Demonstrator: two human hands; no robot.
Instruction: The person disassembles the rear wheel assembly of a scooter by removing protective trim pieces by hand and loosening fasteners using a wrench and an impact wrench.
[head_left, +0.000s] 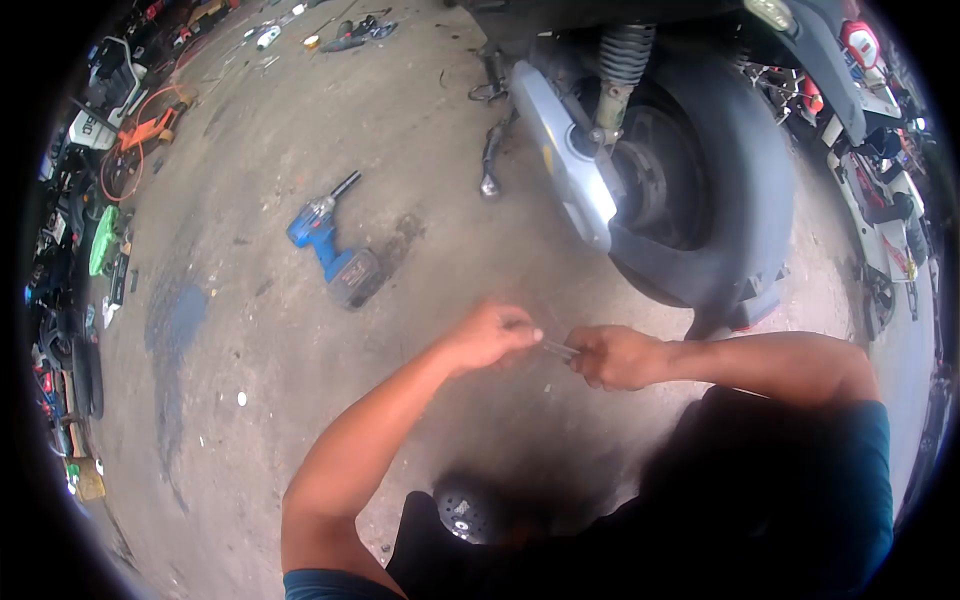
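My left hand (490,338) is closed in a pinch, its fingertips at the near end of a thin, shiny metal piece (557,349). The fingers of my right hand (615,357) are curled round the other end of that piece. Blur hides its exact kind, and whether my left fingers hold something else cannot be made out. Both hands are in front of my body, above the concrete floor. A round, dark metal part with holes (463,515) shows low down beside my dark clothing.
A scooter's rear wheel (745,190) with its silver cover (570,150) and shock absorber (622,60) stands at right. On the floor (240,330) lie a blue cordless impact wrench (325,240) and a ratchet-like tool (490,165). Assorted parts line both sides.
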